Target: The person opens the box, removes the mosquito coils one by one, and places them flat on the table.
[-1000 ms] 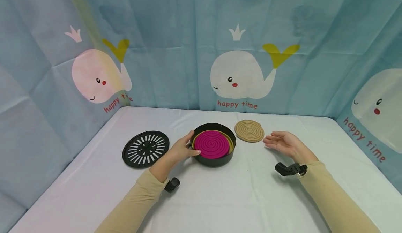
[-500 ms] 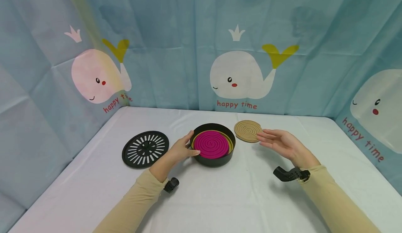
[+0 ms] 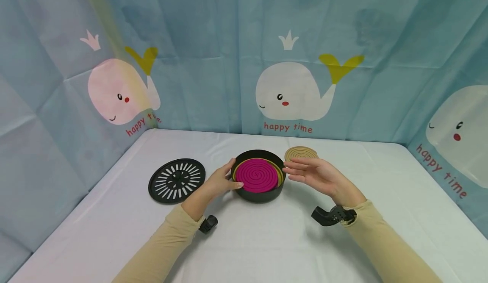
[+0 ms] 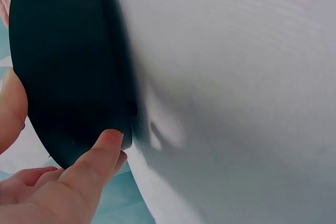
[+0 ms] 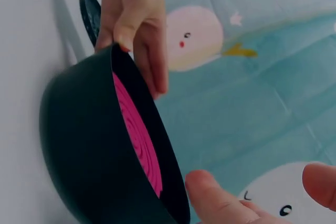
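A round black mosquito coil holder (image 3: 259,197) stands on the white table in the head view. Inside it a magenta mosquito coil (image 3: 257,175) lies over a yellow coil (image 3: 281,178), of which only an edge shows. My left hand (image 3: 218,182) grips the holder's left side, thumb at the near rim and fingers against the wall. My right hand (image 3: 318,176) is loosely open, its fingertips right at the holder's right rim. Part of a tan coil (image 3: 300,152) behind the right hand is covered by it. The right wrist view shows the magenta coil (image 5: 137,132) below the rim.
A black slotted lid (image 3: 177,177) lies flat to the left of the holder. Behind the white table (image 3: 244,240) hangs a blue curtain (image 3: 198,92) with printed whales. Each wrist carries a black camera mount, such as the right mount (image 3: 333,216).
My right hand has moved left, from beside the tan coil to the holder's right rim, and now partly covers the tan coil. The left hand and the holder have stayed in place.
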`<action>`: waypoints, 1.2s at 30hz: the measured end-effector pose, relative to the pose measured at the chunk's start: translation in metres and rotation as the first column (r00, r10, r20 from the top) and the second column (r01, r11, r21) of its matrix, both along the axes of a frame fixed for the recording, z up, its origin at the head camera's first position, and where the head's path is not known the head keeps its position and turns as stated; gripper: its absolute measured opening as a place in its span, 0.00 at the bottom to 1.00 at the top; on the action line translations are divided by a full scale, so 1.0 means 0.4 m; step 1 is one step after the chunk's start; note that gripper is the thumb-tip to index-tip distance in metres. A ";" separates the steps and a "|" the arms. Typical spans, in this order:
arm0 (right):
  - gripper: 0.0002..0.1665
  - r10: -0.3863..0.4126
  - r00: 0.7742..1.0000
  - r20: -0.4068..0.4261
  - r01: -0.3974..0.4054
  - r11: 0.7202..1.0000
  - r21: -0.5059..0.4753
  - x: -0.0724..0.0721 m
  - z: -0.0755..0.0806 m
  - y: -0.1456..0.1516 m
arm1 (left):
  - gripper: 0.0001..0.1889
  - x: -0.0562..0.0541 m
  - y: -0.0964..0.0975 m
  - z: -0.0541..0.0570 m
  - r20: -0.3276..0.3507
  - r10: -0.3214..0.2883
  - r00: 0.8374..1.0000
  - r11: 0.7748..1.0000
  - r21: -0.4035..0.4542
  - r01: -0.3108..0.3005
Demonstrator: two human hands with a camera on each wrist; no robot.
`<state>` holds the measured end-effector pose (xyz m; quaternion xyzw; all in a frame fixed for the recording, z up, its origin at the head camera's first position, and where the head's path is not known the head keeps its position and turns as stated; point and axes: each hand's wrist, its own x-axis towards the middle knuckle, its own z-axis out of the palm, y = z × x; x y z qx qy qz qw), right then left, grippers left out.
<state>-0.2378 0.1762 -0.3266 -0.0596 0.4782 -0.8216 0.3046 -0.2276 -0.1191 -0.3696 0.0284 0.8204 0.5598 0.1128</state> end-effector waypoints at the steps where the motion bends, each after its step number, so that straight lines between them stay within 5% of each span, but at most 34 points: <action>1: 0.20 0.006 1.000 -0.003 -0.006 1.000 0.008 -0.002 0.000 -0.009 | 0.46 0.000 0.000 0.000 0.003 0.001 1.000 1.000 0.001 -0.001; 11: 0.35 0.054 0.999 0.007 -0.054 0.998 0.045 -0.028 -0.014 -0.088 | 0.48 -0.002 -0.003 -0.001 0.007 -0.012 1.000 0.999 0.035 0.012; 22: 0.37 0.029 0.999 -0.025 -0.024 0.983 0.183 -0.058 -0.014 -0.121 | 0.50 -0.001 0.002 0.001 0.006 -0.005 1.000 0.999 0.052 0.005; 36: 0.36 0.051 0.998 -0.038 -0.041 0.975 0.220 -0.057 -0.014 -0.132 | 0.50 0.002 0.001 0.008 0.001 -0.009 1.000 0.999 0.049 0.009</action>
